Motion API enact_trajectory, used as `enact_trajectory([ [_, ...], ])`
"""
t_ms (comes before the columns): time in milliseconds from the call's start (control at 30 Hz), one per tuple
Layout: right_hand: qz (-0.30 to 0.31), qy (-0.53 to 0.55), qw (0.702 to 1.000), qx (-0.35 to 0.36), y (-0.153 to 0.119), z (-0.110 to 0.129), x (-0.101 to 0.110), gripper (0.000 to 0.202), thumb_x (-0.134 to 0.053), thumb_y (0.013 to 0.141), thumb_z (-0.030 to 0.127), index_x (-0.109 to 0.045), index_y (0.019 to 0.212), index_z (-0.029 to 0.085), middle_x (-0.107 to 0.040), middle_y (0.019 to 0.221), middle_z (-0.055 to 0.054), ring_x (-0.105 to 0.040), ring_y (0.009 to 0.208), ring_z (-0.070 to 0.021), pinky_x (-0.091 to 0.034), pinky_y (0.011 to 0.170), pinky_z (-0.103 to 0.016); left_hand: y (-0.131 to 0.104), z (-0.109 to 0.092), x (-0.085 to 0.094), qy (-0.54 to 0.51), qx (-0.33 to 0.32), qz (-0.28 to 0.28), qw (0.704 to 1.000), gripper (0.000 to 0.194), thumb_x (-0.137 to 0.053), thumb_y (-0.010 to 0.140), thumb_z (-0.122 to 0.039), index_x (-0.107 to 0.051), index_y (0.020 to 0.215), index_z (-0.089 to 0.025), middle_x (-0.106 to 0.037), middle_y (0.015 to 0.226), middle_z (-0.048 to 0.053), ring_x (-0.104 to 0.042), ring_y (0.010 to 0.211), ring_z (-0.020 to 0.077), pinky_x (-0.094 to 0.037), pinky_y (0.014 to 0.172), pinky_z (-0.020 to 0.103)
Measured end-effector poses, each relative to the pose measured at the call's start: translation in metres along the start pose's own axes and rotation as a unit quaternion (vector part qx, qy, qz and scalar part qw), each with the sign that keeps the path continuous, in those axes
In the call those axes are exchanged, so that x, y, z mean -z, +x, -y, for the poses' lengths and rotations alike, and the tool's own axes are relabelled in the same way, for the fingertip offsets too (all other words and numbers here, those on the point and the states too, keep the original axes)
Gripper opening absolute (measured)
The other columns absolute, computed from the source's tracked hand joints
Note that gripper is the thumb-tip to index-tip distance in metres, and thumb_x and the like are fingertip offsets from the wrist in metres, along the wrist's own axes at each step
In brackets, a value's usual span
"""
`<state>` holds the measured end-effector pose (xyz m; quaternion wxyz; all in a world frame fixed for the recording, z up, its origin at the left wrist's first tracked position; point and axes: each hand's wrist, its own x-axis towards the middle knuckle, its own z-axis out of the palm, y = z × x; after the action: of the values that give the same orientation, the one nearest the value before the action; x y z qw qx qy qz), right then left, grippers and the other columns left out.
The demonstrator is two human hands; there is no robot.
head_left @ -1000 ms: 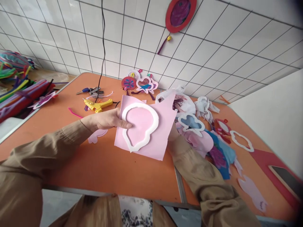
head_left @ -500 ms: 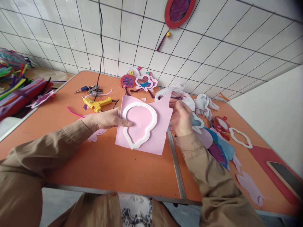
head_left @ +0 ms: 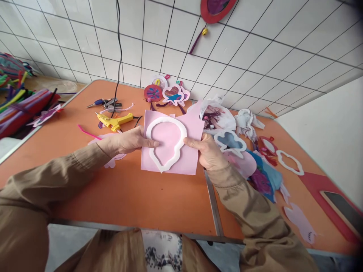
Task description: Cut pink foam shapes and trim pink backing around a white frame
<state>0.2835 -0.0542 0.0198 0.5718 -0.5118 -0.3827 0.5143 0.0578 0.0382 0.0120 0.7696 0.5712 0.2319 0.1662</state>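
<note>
While the pink sheet (head_left: 167, 143) is gripped at its left edge by the left hand (head_left: 129, 141), its right edge is gripped by the right hand (head_left: 211, 154), so that it is held between the two, over the orange surface (head_left: 127, 200). A white frame (head_left: 167, 119), rounded at the top and pointed at the bottom, is laid on the sheet's face; it is touched by both thumbs, the left one reaching across the rim into the middle, the right one set on the opposite rim. The fingertips behind the sheet are hidden.

Just beyond the left hand, a yellow glue gun (head_left: 117, 121) is seen, with keys (head_left: 109, 103) farther off; pink cut-outs (head_left: 113, 161) are partly covered by the left wrist. Beside the right hand, on its outer side, a white-edged blue-grey shape (head_left: 231, 140) is seen, with a plastic bag (head_left: 222, 117) beyond it. Well to the right of that hand, a white scalloped frame (head_left: 296, 165) is placed near a red sheet (head_left: 313, 187).
</note>
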Motion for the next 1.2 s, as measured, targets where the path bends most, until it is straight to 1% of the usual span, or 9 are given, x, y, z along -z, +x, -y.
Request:
enact_trajectory([
  [267, -0.003, -0.016, 0.999, 0.040, 0.003, -0.002, 0.000, 0.044, -0.098, 0.045, 0.038, -0.075, 0.078, 0.022, -0.080, 0.088, -0.002, -0.073, 0.085, -0.0257, -0.060, 0.089, -0.045, -0.001, 0.000, -0.001, 0.020, -0.001, -0.007, 1.000, 0.041, -0.092, 0.068, -0.033, -0.078, 0.101, -0.013, -0.076, 0.118, 0.016, -0.070, 0.112, 0.0336, -0.052, 0.104, 0.053],
  [367, -0.001, -0.020, 0.999, 0.040, 0.004, -0.004, 0.002, 0.041, -0.097, 0.047, 0.039, -0.076, 0.077, 0.022, -0.080, 0.085, -0.002, -0.072, 0.079, -0.0238, -0.061, 0.084, -0.043, -0.001, 0.000, -0.003, 0.019, 0.001, -0.013, 1.000, 0.045, -0.093, 0.067, -0.035, -0.077, 0.103, -0.013, -0.076, 0.118, 0.016, -0.069, 0.112, 0.0337, -0.053, 0.103, 0.053],
  [467, -0.003, -0.037, 0.998, 0.054, 0.005, -0.009, 0.005, 0.037, -0.096, 0.051, 0.040, -0.076, 0.076, 0.021, -0.079, 0.082, -0.002, -0.071, 0.075, -0.0228, -0.061, 0.079, -0.042, -0.001, 0.001, -0.004, 0.014, -0.007, -0.010, 1.000, 0.053, -0.092, 0.068, -0.034, -0.074, 0.114, -0.015, -0.075, 0.119, 0.015, -0.068, 0.113, 0.0330, -0.054, 0.102, 0.050],
  [600, -0.006, -0.124, 0.981, 0.146, 0.002, -0.010, 0.008, 0.023, -0.090, 0.064, 0.037, -0.073, 0.066, 0.022, -0.073, 0.069, 0.000, -0.066, 0.066, -0.0204, -0.058, 0.071, -0.039, -0.003, 0.003, -0.001, 0.068, -0.064, -0.021, 0.995, 0.056, -0.091, 0.070, -0.036, -0.071, 0.120, -0.018, -0.075, 0.118, 0.012, -0.067, 0.114, 0.0320, -0.054, 0.101, 0.047],
  [667, -0.012, -0.172, 0.965, 0.199, -0.002, -0.007, 0.008, 0.024, -0.090, 0.065, 0.033, -0.069, 0.059, 0.021, -0.069, 0.063, 0.001, -0.063, 0.062, -0.0197, -0.055, 0.067, -0.038, -0.004, 0.004, 0.002, 0.123, -0.092, -0.029, 0.988, 0.051, -0.089, 0.073, -0.037, -0.072, 0.117, -0.017, -0.076, 0.117, 0.010, -0.066, 0.115, 0.0313, -0.053, 0.101, 0.044],
  [767, -0.022, -0.202, 0.950, 0.236, -0.007, -0.001, 0.007, 0.027, -0.091, 0.063, 0.029, -0.066, 0.054, 0.022, -0.066, 0.058, 0.000, -0.062, 0.061, -0.0206, -0.053, 0.064, -0.037, -0.005, 0.003, 0.005, 0.174, -0.121, -0.032, 0.977, 0.048, -0.086, 0.076, -0.040, -0.071, 0.116, -0.018, -0.074, 0.119, 0.010, -0.065, 0.117, 0.0305, -0.052, 0.101, 0.041],
  [900, -0.027, -0.222, 0.939, 0.261, -0.010, 0.002, 0.005, 0.026, -0.091, 0.063, 0.028, -0.067, 0.054, 0.024, -0.066, 0.058, 0.000, -0.064, 0.061, -0.0222, -0.053, 0.065, -0.038, -0.005, 0.001, 0.005, 0.200, -0.147, -0.031, 0.968, 0.049, -0.084, 0.078, -0.043, -0.070, 0.118, -0.019, -0.074, 0.119, 0.010, -0.064, 0.117, 0.0305, -0.053, 0.098, 0.041],
  [1067, -0.029, -0.226, 0.931, 0.284, -0.011, 0.004, 0.003, 0.024, -0.088, 0.067, 0.036, -0.069, 0.056, 0.025, -0.072, 0.064, 0.000, -0.064, 0.061, -0.0214, -0.056, 0.063, -0.037, -0.008, -0.002, 0.001, 0.209, -0.152, -0.029, 0.966, 0.045, -0.081, 0.082, -0.042, -0.070, 0.118, -0.018, -0.073, 0.120, 0.010, -0.063, 0.119, 0.0301, -0.053, 0.099, 0.039],
  [1200, -0.049, -0.223, 0.935, 0.273, -0.010, 0.002, 0.004, 0.033, -0.088, 0.067, 0.037, -0.061, 0.049, 0.026, -0.062, 0.052, 0.002, -0.057, 0.054, -0.0187, -0.052, 0.055, -0.034, -0.009, -0.003, -0.001, 0.192, -0.143, -0.022, 0.971, 0.045, -0.079, 0.084, -0.041, -0.069, 0.121, -0.018, -0.073, 0.122, 0.009, -0.062, 0.121, 0.0296, -0.054, 0.100, 0.039],
])
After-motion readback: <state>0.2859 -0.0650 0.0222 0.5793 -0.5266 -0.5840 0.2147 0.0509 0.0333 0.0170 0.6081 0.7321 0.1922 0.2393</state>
